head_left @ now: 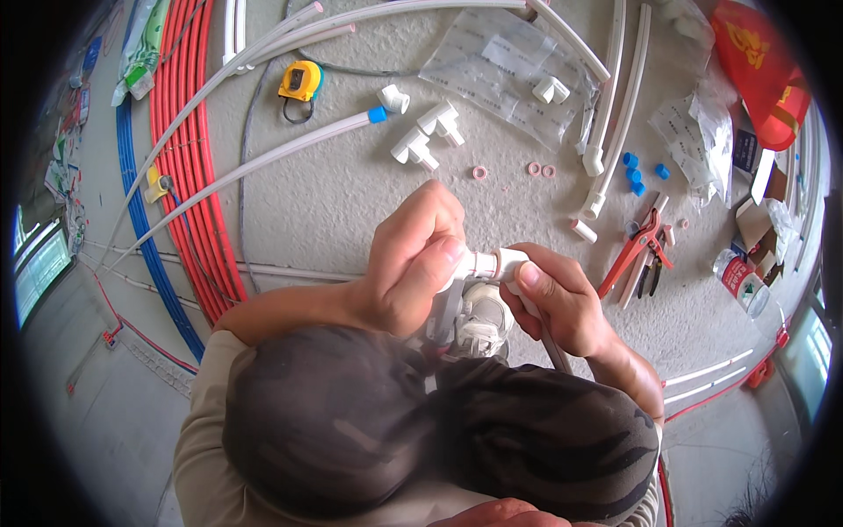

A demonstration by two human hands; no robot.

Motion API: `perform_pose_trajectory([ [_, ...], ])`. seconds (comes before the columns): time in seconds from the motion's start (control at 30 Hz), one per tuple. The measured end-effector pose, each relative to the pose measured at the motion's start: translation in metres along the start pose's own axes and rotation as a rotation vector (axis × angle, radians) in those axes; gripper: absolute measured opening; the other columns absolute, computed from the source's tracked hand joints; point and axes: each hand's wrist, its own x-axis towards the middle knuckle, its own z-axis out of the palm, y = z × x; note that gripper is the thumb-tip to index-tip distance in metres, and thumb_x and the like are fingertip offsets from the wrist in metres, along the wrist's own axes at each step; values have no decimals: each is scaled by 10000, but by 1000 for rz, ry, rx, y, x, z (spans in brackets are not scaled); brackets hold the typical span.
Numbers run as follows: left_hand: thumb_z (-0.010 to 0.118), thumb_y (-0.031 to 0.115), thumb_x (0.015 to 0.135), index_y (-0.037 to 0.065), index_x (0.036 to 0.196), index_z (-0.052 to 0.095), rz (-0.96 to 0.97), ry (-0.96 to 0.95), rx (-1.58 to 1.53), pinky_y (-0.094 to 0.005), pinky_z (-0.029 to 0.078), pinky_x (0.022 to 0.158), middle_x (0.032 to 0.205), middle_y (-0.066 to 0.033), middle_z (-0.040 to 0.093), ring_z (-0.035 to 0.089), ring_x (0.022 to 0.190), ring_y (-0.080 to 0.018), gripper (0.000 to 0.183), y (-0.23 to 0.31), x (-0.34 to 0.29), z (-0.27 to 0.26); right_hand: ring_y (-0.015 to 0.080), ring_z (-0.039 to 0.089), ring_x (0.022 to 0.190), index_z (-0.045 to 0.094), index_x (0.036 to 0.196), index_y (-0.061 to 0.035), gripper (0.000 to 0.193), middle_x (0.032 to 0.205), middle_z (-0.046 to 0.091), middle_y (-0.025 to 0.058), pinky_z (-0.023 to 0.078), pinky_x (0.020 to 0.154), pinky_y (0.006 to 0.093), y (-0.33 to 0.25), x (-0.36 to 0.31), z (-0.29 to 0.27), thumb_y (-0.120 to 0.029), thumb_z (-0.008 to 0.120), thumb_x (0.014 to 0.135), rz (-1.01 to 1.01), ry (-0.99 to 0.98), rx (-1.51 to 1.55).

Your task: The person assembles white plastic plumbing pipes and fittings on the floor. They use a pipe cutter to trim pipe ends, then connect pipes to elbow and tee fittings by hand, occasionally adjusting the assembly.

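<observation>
Above my knees, my left hand (413, 259) is closed around a white plastic pipe fitting that its fingers mostly hide. A short white pipe piece (481, 263) bridges the gap from there to a white elbow fitting (511, 263). My right hand (566, 299) pinches that elbow between thumb and fingers. A white pipe (553, 351) runs from below my right hand toward my knees. Past my hands on the concrete lie white tee fittings (411, 149), another elbow fitting (393, 99) and pink rings (479, 173).
Red pipes (184, 149) and blue pipes (145, 220) run along the left. A yellow tape measure (301, 81) lies at the far left. To the right are an orange pipe cutter (638, 246), blue caps (634, 176), long white pipes (625, 114) and a plastic bottle (740, 283).
</observation>
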Motion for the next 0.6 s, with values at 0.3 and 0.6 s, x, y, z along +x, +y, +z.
perform_pose_trajectory([
  [0.3,448,83,1009,31,918,471,28,-19,45,-300,400,676,928,-129,534,446,742,-120,107,-3,3,1,68,460,556,590,1244,46,511,750,565,20,337,507,235,-1,-2,3,-441,510,1113,63,35,41],
  [0.6,481,-12,970,1,909,462,42,-11,-14,-344,382,670,881,-101,444,405,737,-184,65,-6,1,7,56,440,540,577,1274,41,459,730,567,6,337,509,238,-3,-1,5,-385,485,1132,79,33,-78],
])
